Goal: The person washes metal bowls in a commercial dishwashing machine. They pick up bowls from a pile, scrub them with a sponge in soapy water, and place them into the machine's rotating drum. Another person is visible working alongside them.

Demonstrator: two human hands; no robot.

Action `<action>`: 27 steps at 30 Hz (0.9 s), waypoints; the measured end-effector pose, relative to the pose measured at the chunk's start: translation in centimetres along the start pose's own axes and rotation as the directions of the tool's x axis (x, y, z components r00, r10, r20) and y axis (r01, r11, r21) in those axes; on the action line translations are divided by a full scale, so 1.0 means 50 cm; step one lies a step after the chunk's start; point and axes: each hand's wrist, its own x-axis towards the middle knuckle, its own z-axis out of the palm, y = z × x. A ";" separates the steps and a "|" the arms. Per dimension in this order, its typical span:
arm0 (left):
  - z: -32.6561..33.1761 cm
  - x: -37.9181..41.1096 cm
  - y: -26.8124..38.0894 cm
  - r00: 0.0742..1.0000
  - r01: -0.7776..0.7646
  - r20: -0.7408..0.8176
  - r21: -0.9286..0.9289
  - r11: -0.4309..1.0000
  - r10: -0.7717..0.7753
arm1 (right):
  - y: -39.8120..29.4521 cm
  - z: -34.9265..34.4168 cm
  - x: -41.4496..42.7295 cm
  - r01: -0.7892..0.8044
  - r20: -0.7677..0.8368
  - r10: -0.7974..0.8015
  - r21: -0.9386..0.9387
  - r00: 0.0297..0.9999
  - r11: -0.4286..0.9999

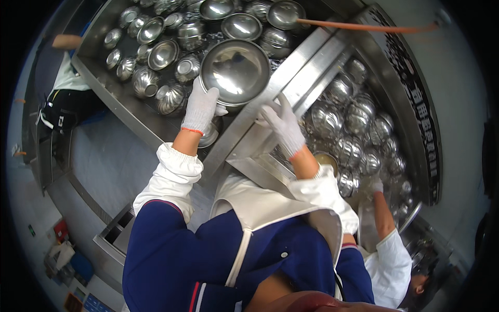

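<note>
My left hand (202, 103), in a whitish knit glove, grips the near rim of a large round stainless steel bowl (236, 72), its shiny inside facing up. The bowl is over a metal sink (128, 113) that holds many smaller steel bowls, some fluted like the fluted bowl (170, 97). My right hand (282, 124), gloved the same way, is apart from the bowl, above the metal divider between two sinks, with its fingers spread and nothing seen in them. Under my left wrist lies another steel bowl (208, 136), partly hidden.
Right of the divider (296, 78), a second sink holds many wet steel bowls (327, 117). An orange hose (366, 26) reaches over the far side. At right a co-worker's arm (384, 214) reaches into that sink; another person (70, 105) stands at left.
</note>
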 end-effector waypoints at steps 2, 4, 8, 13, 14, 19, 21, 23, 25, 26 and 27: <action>0.062 -0.052 0.017 0.984 -0.128 0.145 0.180 0.975 0.103 | 0.034 -0.022 0.035 0.181 -0.108 -0.199 -0.158 0.974 0.971; 0.106 -0.092 0.038 0.964 -0.255 0.179 0.404 0.878 0.198 | 0.017 -0.064 0.021 0.076 -0.246 -0.147 -0.277 0.958 0.958; 0.163 -0.155 0.072 0.923 -0.318 0.375 0.609 0.726 0.090 | -0.084 -0.187 -0.028 0.009 -0.211 -0.349 -0.846 0.913 0.534; 0.245 -0.157 0.045 0.812 -0.551 0.551 0.612 0.568 0.194 | -0.112 -0.269 -0.050 0.166 0.005 -0.685 -0.971 0.728 0.170; 0.265 -0.168 0.053 0.812 -0.539 0.558 0.608 0.583 0.170 | -0.113 -0.280 -0.061 0.204 -0.001 -0.763 -0.964 0.646 0.173; 0.333 -0.212 0.081 0.804 -0.490 0.584 0.548 0.678 0.109 | -0.071 -0.344 -0.118 0.306 -0.479 -0.785 -0.736 0.394 0.603; 0.350 -0.193 0.055 0.779 -0.574 0.600 0.565 0.593 0.182 | -0.060 -0.354 -0.163 0.266 -0.490 -0.834 -0.793 0.255 0.548; 0.353 -0.184 0.049 0.762 -0.623 0.604 0.586 0.518 0.233 | -0.062 -0.325 -0.169 0.388 -0.163 -0.981 -0.902 0.103 0.191; 0.350 -0.171 0.050 0.829 -0.407 0.556 0.528 0.745 0.059 | -0.085 -0.294 -0.211 0.235 0.179 -0.881 -0.969 0.438 -0.080; 0.339 -0.144 0.032 0.802 -0.485 0.563 0.415 0.770 0.201 | -0.053 -0.319 -0.195 0.349 0.147 -0.898 -0.937 0.414 0.008; 0.341 -0.154 0.052 0.862 -0.312 0.497 0.364 0.877 0.100 | -0.021 -0.350 -0.184 0.444 0.103 -0.915 -0.891 0.391 0.090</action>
